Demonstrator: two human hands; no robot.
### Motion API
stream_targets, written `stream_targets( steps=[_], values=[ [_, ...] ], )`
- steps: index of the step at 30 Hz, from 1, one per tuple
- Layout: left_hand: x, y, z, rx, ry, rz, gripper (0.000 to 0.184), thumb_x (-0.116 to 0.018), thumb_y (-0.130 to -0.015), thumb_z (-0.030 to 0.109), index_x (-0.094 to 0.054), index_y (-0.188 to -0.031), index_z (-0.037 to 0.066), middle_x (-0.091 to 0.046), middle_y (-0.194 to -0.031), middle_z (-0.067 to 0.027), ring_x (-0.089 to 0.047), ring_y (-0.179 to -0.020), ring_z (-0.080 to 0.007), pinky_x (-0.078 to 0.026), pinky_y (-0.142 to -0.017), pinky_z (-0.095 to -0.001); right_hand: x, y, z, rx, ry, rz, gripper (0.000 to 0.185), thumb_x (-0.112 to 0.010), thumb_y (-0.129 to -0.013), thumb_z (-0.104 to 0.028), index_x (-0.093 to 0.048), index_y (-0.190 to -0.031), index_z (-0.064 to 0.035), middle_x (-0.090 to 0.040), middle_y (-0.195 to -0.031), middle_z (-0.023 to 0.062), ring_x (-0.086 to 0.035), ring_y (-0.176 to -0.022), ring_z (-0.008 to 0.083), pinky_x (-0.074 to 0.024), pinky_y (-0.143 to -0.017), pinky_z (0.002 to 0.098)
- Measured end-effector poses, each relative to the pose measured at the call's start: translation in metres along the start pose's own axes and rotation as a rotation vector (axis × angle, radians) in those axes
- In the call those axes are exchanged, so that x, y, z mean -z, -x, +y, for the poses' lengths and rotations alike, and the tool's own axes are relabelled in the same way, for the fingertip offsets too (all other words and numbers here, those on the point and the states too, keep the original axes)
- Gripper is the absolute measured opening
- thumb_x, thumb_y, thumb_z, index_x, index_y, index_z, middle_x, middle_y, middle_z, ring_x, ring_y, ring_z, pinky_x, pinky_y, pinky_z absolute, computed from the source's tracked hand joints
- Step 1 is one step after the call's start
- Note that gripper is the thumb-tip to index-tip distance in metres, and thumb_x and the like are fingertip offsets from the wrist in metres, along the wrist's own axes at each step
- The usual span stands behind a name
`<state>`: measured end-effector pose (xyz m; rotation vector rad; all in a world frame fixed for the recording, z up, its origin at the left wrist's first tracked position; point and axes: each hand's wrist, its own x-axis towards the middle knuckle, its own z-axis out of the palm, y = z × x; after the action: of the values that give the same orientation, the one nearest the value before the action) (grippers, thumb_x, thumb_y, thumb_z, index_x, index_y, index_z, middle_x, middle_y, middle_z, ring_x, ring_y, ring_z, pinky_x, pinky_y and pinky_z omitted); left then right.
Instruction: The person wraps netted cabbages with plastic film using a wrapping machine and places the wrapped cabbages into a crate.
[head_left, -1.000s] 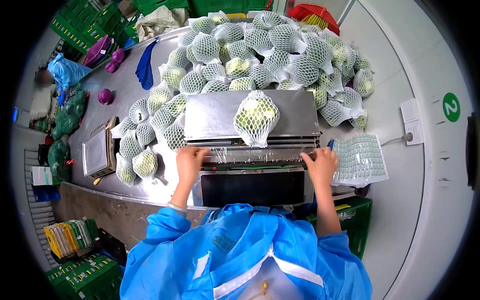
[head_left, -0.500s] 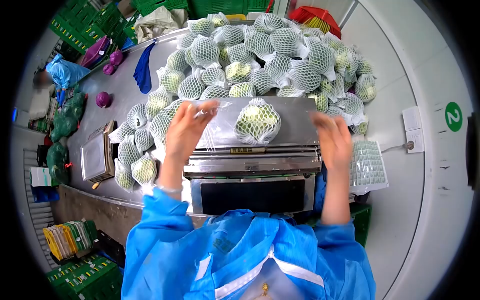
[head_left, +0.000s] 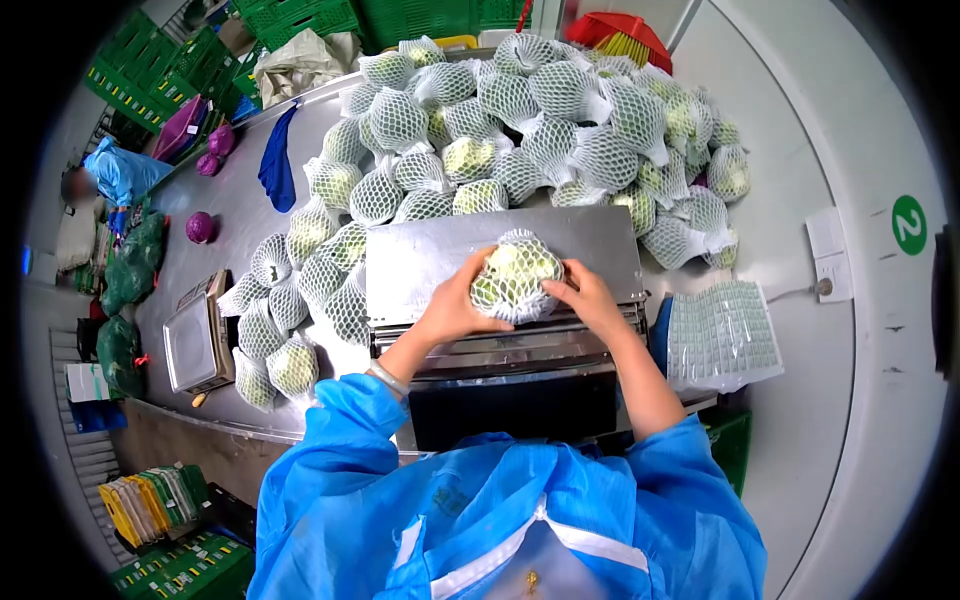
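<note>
A pale green vegetable head point(head_left: 518, 272) in a white foam net is between my hands, over the front edge of the steel plate point(head_left: 420, 250) of a film-wrapping machine point(head_left: 500, 352). My left hand point(head_left: 460, 300) curves round its left side, thumb toward me. On the right side, my right hand point(head_left: 585, 293) presses with thumb and fingers. Whether clear film lies over the net, I cannot tell. Several similar netted heads point(head_left: 400, 120) are piled behind the plate.
More netted heads point(head_left: 293, 368) lie at left beside a weighing scale point(head_left: 195, 335). Purple cabbages point(head_left: 200, 228) and a blue cloth point(head_left: 278, 165) are farther left. A bagged sheet of pale labels or pads point(head_left: 725, 335) sits at right. A co-worker point(head_left: 125, 172) stands far left.
My hands have come down and inward from either side onto the netted head, which is now nearer me. Clear film seen at my left hand before is no longer distinct.
</note>
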<state>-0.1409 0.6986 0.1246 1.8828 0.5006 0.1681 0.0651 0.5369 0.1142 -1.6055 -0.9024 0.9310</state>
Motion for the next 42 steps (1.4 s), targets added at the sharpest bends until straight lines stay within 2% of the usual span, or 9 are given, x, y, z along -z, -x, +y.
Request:
stream_targets(
  steps=[6, 9, 14, 24, 29, 31, 35, 38, 42],
  values=[
    [0.001, 0.053, 0.046, 0.306, 0.328, -0.188, 0.079, -0.083, -0.076, 0.029, -0.046, -0.136, -0.005, -0.062, -0.122, -0.0158, -0.061, -0.11, -0.0211, -0.049, -0.095, -0.0331, 0.01, 0.081, -0.059, -0.134, 0.152, -0.218, 0.056, -0.07, -0.085, -0.047, -0.064, -0.103, 0.0058, -0.069, -0.084, 0.0144, -0.061, -0.076, 0.0167, -0.0493, -0.072, 0.0331],
    [-0.005, 0.1, 0.063, 0.68, 0.761, -0.401, 0.07, -0.067, -0.09, 0.044, -0.045, -0.136, -0.004, -0.061, -0.121, -0.0151, -0.066, -0.103, -0.0225, -0.06, -0.075, -0.0339, 0.013, 0.139, -0.091, -0.231, 0.241, -0.38, 0.053, -0.072, -0.083, -0.046, -0.065, -0.097, 0.005, -0.069, -0.078, 0.0136, -0.065, -0.073, 0.0182, -0.0505, -0.07, 0.0335],
    [-0.055, 0.137, 0.007, 1.048, 0.885, -0.524, 0.086, -0.037, -0.089, 0.075, -0.048, -0.137, 0.004, -0.062, -0.121, -0.0206, -0.066, -0.104, -0.0308, -0.056, -0.088, -0.0406, -0.011, 0.2, -0.03, -0.578, -0.261, -0.276, 0.04, -0.068, -0.091, -0.037, -0.063, -0.086, 0.0026, -0.069, -0.072, 0.014, -0.068, -0.061, 0.0184, -0.0538, -0.056, 0.0285],
    [-0.094, 0.203, -0.032, 0.617, 0.491, 0.256, 0.037, -0.052, -0.102, 0.031, -0.06, -0.078, 0.004, -0.052, -0.059, 0.0009, -0.052, -0.053, -0.0095, -0.044, -0.048, -0.027, -0.051, 0.234, 0.057, -0.404, -0.128, 0.475, 0.046, -0.054, -0.1, -0.032, -0.052, -0.064, -0.0034, -0.051, -0.051, 0.0038, -0.047, -0.044, 0.0089, -0.0359, -0.043, 0.0297],
    [-0.112, 0.19, -0.088, 0.116, -0.883, 0.375, 0.025, -0.057, -0.096, 0.021, -0.053, -0.075, 0.008, -0.057, -0.055, -0.014, -0.057, -0.049, -0.0268, -0.043, -0.045, -0.0411, -0.051, 0.216, 0.117, -0.074, 0.787, 0.593, 0.036, -0.06, -0.095, -0.028, -0.051, -0.067, -0.0077, -0.057, -0.057, 0.0105, -0.058, -0.051, 0.0254, -0.0452, -0.047, 0.0346],
    [-0.125, 0.174, -0.095, -0.023, -0.942, 0.31, 0.013, -0.06, -0.086, 0.013, -0.052, -0.077, 0.01, -0.057, -0.058, -0.0116, -0.058, -0.052, -0.0304, -0.045, -0.045, -0.0435, -0.061, 0.196, 0.128, 0.213, 1.033, 0.54, 0.029, -0.062, -0.092, -0.027, -0.051, -0.071, -0.0098, -0.059, -0.06, 0.0094, -0.062, -0.055, 0.0266, -0.0495, -0.05, 0.0367],
    [-0.143, 0.156, -0.09, -0.138, -0.747, 0.332, 0.018, -0.067, -0.076, 0.018, -0.053, -0.079, 0.007, -0.056, -0.059, -0.0116, -0.058, -0.051, -0.0316, -0.045, -0.048, -0.042, -0.079, 0.193, 0.107, 0.143, 0.857, 0.46, 0.026, -0.062, -0.092, -0.023, -0.052, -0.073, -0.0086, -0.06, -0.062, 0.0107, -0.062, -0.057, 0.0305, -0.0476, -0.049, 0.0406],
    [-0.141, 0.169, -0.064, -0.163, -0.186, 0.213, 0.019, -0.069, -0.079, 0.017, -0.055, -0.08, 0.004, -0.062, -0.065, -0.0143, -0.064, -0.058, -0.0329, -0.049, -0.053, -0.0388, -0.116, 0.219, 0.097, -0.118, -0.703, 0.15, 0.022, -0.058, -0.097, -0.024, -0.065, -0.093, -0.0036, -0.061, -0.072, 0.0002, -0.059, -0.068, 0.0109, -0.0467, -0.062, 0.0277],
    [-0.127, 0.171, 0.0, -0.54, 0.007, 0.13, 0.012, -0.06, -0.087, 0.007, -0.057, -0.076, 0.001, -0.061, -0.066, -0.0136, -0.061, -0.055, -0.0304, -0.049, -0.053, -0.0371, -0.111, 0.248, -0.001, -0.229, -0.441, -0.114, 0.025, -0.06, -0.097, -0.022, -0.066, -0.088, 0.0004, -0.063, -0.071, 0.0029, -0.056, -0.065, 0.0066, -0.0445, -0.058, 0.026]
  ],
)
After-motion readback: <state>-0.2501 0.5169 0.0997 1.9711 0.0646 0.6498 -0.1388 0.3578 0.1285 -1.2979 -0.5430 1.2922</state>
